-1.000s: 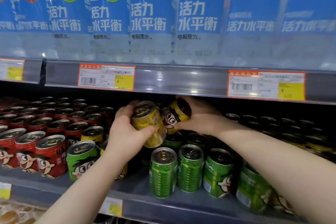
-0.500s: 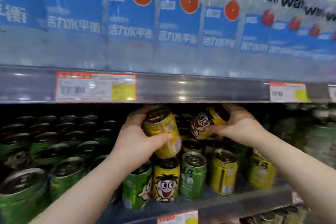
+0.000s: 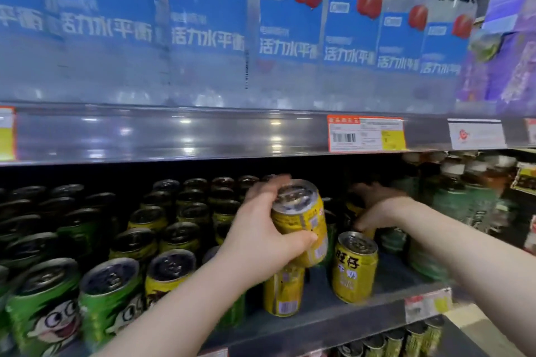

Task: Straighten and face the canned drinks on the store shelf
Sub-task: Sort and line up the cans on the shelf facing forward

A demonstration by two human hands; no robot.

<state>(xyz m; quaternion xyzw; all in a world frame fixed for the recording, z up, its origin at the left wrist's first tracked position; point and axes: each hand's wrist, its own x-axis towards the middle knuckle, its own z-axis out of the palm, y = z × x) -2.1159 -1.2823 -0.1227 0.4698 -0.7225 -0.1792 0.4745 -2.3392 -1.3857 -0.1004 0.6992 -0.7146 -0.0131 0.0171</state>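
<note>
Gripping a tilted yellow can [image 3: 301, 220] with fingers and thumb wrapped round its side, the left hand [image 3: 261, 238] holds it lifted just above a standing yellow can [image 3: 282, 290] near the front edge of the lower shelf [image 3: 319, 316]. Farther back and to the right, the right hand [image 3: 380, 206] curls down over a rear yellow can [image 3: 353, 208], which is mostly hidden under the palm. A lettered yellow can [image 3: 355, 266] stands upright between the forearms. Green cans [image 3: 43, 307] fill the left. Blue-labelled bottles [image 3: 208, 23] line the upper shelf above a price tag [image 3: 365, 133].
</note>
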